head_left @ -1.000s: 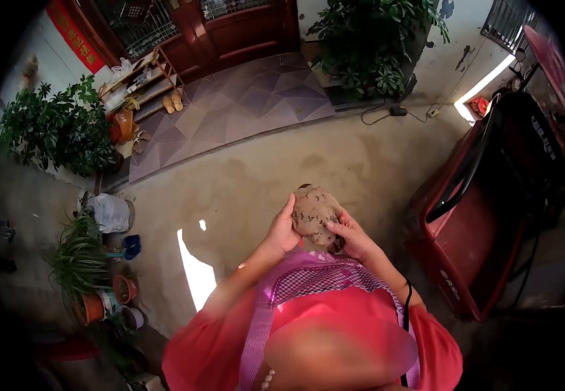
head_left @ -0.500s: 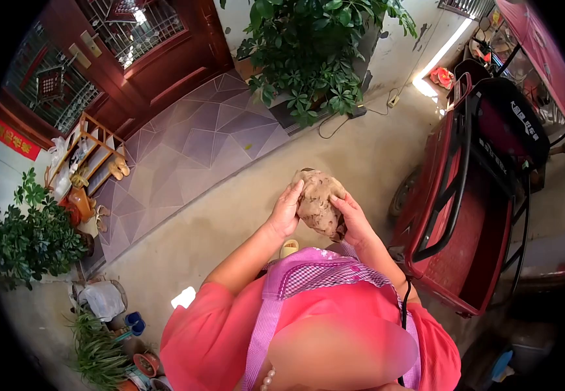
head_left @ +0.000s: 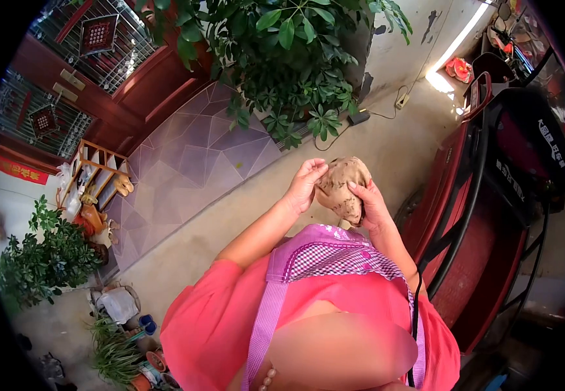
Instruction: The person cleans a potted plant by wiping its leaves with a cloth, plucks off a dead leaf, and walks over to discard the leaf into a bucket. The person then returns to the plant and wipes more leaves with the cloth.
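Held up before purple checked apron: lumpy tan object with dark flecks, material unclear. Gripped at right side by right hand, thumb across near face. Touched at upper left edge by bent fingers of left hand; whether pinched firmly, cannot tell. White characters on black padded seat, too small to read surely; likewise on red strip beside dark red door. At right, open-topped red metal cargo box. At left, wooden shoe rack, tan slippers beside.
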{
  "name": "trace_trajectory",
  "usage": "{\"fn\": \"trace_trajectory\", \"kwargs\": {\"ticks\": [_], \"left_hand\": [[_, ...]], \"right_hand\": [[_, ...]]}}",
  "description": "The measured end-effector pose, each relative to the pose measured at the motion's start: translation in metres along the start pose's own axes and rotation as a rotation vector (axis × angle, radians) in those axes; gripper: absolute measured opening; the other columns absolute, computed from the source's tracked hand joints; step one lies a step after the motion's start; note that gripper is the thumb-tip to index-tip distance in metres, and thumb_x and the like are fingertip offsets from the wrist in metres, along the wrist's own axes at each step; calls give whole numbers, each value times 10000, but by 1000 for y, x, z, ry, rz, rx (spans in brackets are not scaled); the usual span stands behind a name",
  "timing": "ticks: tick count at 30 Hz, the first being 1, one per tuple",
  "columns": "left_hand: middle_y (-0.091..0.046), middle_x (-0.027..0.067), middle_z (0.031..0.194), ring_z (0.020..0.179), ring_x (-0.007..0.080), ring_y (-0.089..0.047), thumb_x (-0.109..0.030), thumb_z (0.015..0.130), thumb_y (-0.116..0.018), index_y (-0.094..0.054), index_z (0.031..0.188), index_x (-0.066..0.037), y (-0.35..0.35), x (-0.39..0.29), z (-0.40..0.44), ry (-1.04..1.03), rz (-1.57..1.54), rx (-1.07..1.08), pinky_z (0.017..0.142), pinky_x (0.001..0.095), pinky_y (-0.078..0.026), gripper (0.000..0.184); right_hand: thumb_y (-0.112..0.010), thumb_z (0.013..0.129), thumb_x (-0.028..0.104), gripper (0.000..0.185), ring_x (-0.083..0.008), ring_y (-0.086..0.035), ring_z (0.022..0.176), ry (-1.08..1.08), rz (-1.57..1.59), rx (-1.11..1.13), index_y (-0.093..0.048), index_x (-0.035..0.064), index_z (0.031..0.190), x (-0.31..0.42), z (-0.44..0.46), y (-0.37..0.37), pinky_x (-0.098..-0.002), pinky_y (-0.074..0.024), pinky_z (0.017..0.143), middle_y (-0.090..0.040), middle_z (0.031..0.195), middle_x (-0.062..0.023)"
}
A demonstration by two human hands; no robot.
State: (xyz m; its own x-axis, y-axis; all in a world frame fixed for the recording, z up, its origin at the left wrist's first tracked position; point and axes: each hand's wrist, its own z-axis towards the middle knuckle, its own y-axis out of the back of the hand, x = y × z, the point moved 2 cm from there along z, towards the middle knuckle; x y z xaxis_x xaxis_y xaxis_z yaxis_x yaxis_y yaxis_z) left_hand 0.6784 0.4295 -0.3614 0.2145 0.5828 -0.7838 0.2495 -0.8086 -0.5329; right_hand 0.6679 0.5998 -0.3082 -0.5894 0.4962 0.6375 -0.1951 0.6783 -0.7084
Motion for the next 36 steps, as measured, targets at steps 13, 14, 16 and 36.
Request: {"fn": "trace_trajectory", "kwargs": {"ticks": [13,14,16,36], "left_hand": [[-569,123,1172,1046,216,-556,-226,932,-494,-481,1217,-36,-29,-106,260,-271,-9,-251,858,344,-455,343],[-559,124,1192,1072,224,-540,-267,931,-501,-470,1234,-28,-32,-116,280,-273,-9,-250,881,347,-441,388],[-543,121,1221,1117,233,-511,-402,913,-516,-447,1252,-7,-31,-129,323,-233,-46,-143,947,354,-402,525],[-465,149,1316,1211,287,-457,-343,977,-313,-417,1303,-43,-59,-140,376,-205,-688,238,1021,424,-373,455]], "right_hand": [[-598,827,101,500,-225,-583,1053,121,33,35,-421,46,1292,163,125,68,-373,-500,885,-563,1184,-111],[-589,827,92,515,-233,-580,1062,168,6,14,-404,41,1304,177,139,67,-378,-494,897,-559,1192,-116],[-557,832,40,501,-241,-581,1058,277,-67,-25,-391,36,1305,206,178,74,-373,-500,887,-557,1190,-121],[-599,599,-60,498,-341,-499,1084,1121,-1880,488,-617,137,1055,228,399,14,-405,-453,903,-546,1209,-80]]}}
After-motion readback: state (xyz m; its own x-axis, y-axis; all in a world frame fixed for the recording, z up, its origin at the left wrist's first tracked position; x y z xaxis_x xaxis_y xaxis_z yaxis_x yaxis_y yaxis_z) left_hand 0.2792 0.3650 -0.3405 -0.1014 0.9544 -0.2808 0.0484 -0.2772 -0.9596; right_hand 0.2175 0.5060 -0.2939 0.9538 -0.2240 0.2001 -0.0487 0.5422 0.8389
